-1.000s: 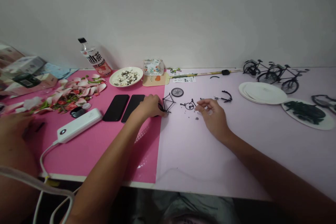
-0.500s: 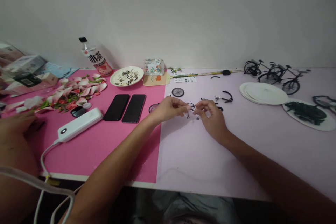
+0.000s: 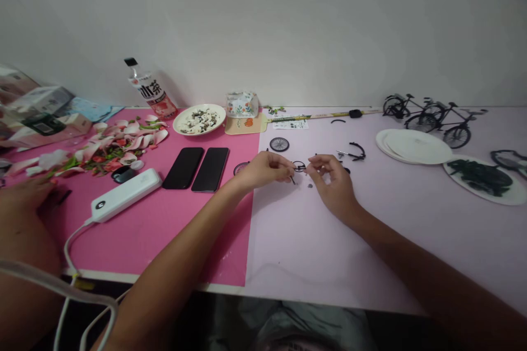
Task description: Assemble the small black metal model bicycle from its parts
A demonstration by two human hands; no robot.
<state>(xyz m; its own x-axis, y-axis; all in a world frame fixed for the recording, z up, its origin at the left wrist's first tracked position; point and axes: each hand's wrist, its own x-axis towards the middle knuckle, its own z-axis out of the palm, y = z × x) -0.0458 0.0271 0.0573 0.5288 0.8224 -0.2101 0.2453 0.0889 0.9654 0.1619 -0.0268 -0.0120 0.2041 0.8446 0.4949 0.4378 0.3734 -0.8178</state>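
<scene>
My left hand (image 3: pixel 263 169) and my right hand (image 3: pixel 331 178) meet over the pale mat, both pinching a small black bicycle part (image 3: pixel 298 166) held just above the table between their fingertips. A tiny spoked wheel (image 3: pixel 279 144) lies behind them. Another small wheel (image 3: pixel 240 168) sits just left of my left hand on the pink mat. Black curved parts (image 3: pixel 354 151) lie behind my right hand, and a small grey piece (image 3: pixel 310 185) rests under the hands.
Two black phones (image 3: pixel 198 168) and a white power bank (image 3: pixel 125 195) lie on the pink mat. A bowl (image 3: pixel 199 119), a bottle (image 3: pixel 150 90) and petals (image 3: pixel 111 148) are at the back left. White plates (image 3: pixel 415 146) and finished model bicycles (image 3: pixel 432 112) stand right. Another person's hand (image 3: pixel 24 197) is at the left.
My left hand left the black frame near the phones and moved right to meet my right hand. Both now pinch the small black part, lifted slightly.
</scene>
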